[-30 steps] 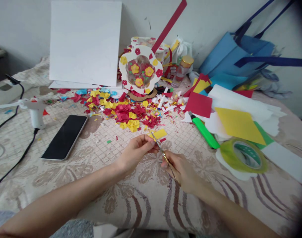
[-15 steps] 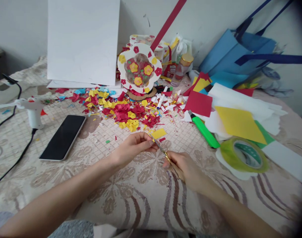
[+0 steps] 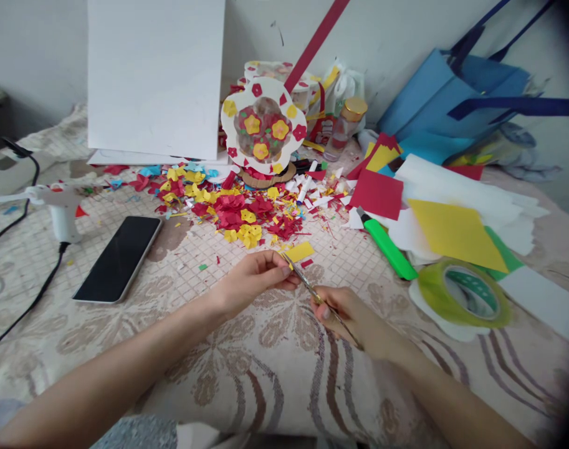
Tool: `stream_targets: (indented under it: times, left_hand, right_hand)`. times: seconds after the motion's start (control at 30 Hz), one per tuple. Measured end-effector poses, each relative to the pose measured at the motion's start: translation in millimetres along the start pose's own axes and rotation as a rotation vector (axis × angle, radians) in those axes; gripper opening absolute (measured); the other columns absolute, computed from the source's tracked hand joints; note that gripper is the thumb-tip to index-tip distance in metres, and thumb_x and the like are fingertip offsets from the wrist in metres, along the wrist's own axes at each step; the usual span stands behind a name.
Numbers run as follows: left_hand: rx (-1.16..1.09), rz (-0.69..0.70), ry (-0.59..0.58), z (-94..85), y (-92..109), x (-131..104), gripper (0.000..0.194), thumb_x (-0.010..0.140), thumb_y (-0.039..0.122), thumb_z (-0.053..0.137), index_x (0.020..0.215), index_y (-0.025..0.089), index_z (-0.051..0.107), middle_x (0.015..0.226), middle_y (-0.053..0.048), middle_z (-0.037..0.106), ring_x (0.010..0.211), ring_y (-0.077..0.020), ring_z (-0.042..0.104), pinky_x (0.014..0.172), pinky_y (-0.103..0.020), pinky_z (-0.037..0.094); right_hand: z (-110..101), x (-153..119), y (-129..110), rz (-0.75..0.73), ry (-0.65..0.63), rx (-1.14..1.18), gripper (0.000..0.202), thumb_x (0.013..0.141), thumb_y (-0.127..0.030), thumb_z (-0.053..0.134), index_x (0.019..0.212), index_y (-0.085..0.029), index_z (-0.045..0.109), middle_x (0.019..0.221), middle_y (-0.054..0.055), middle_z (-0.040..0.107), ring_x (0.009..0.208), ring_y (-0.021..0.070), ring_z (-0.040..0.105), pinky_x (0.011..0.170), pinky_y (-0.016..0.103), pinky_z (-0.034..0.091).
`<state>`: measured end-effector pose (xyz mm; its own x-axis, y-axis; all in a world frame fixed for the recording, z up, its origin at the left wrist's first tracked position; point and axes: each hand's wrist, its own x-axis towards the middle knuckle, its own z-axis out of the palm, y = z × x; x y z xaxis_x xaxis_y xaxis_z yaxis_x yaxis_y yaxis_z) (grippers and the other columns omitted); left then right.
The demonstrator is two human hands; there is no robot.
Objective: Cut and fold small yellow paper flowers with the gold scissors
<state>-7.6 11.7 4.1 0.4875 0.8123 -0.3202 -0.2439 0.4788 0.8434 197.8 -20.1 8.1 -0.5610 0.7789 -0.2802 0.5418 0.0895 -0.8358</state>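
My right hand (image 3: 343, 312) is closed round a pair of scissors (image 3: 307, 284) with gold-coloured handles, their blades pointing up and left. The blade tips meet the fingers of my left hand (image 3: 265, 271), which pinch a tiny bit of yellow paper (image 3: 291, 266); most of it is hidden by the fingertips. Just beyond the tips lies a yellow paper strip (image 3: 300, 252) on the patterned tablecloth (image 3: 284, 349). A small red paper scrap (image 3: 307, 263) is beside that strip.
Red and yellow paper flowers (image 3: 232, 212) are heaped behind my hands, before a flower-trimmed lantern (image 3: 264, 126). A phone (image 3: 118, 259) and a hot glue gun (image 3: 64, 212) lie left. On the right are a green box cutter (image 3: 389, 248), a tape roll (image 3: 429, 293) and coloured paper (image 3: 457, 234).
The scissors have turned in my right hand, so their handles show edge-on now, and that hand has shifted slightly right. My left hand stays nearly still.
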Motion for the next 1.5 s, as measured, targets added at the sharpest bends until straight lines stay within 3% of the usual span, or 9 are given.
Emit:
stream_targets:
  times: [0.67,0.93,1.07,1.23,1.5]
  left_hand:
    - [-0.057,0.004,0.038,3.2,0,0,0.024,0.072,0.027,0.071,0.074,0.013,0.052,0.079,-0.006,0.069,0.072,-0.0122,0.064,0.078,-0.029,0.05]
    - [-0.011,-0.026,0.012,1.1,2,-1,0.02,0.073,0.025,0.07,0.074,0.012,0.056,0.079,-0.006,0.069,0.073,-0.0123,0.065,0.079,-0.029,0.049]
    - [0.006,-0.051,-0.004,-0.4,3,-1,0.019,0.073,0.025,0.07,0.074,0.012,0.057,0.081,-0.006,0.069,0.076,-0.0123,0.065,0.079,-0.028,0.049]
    - [0.009,-0.05,-0.008,-0.2,3,0,0.018,0.074,0.025,0.07,0.074,0.012,0.057,0.085,-0.006,0.069,0.077,-0.0122,0.064,0.078,-0.028,0.049]
    - [0.002,-0.059,-0.009,0.9,0,0,0.021,0.074,0.026,0.07,0.073,0.012,0.055,0.085,-0.006,0.069,0.074,-0.0111,0.064,0.073,-0.026,0.048]
  right_hand:
    - [1,0,-1,-0.008,0.057,-0.077,0.046,0.089,-0.057,0.036,0.063,-0.019,0.038,0.054,-0.004,0.038,0.051,0.0106,0.034,0.048,0.024,0.023]
    - [-6,-2,-2,0.036,0.024,-0.153,0.035,0.089,-0.041,0.046,0.062,-0.019,0.041,0.052,-0.004,0.041,0.05,0.0103,0.038,0.048,0.023,0.025]
    - [-9,-3,-2,0.03,0.028,-0.218,0.029,0.088,-0.034,0.048,0.065,-0.017,0.05,0.053,-0.004,0.046,0.051,0.0107,0.041,0.05,0.024,0.027]
    - [-10,-1,2,0.04,0.125,-0.228,0.034,0.086,-0.04,0.051,0.061,-0.018,0.047,0.051,-0.004,0.044,0.05,0.0106,0.04,0.049,0.023,0.026]
    - [-7,-1,5,0.031,0.167,0.176,0.045,0.083,-0.061,0.044,0.072,-0.018,0.047,0.057,-0.005,0.038,0.049,0.0089,0.035,0.047,0.023,0.031]
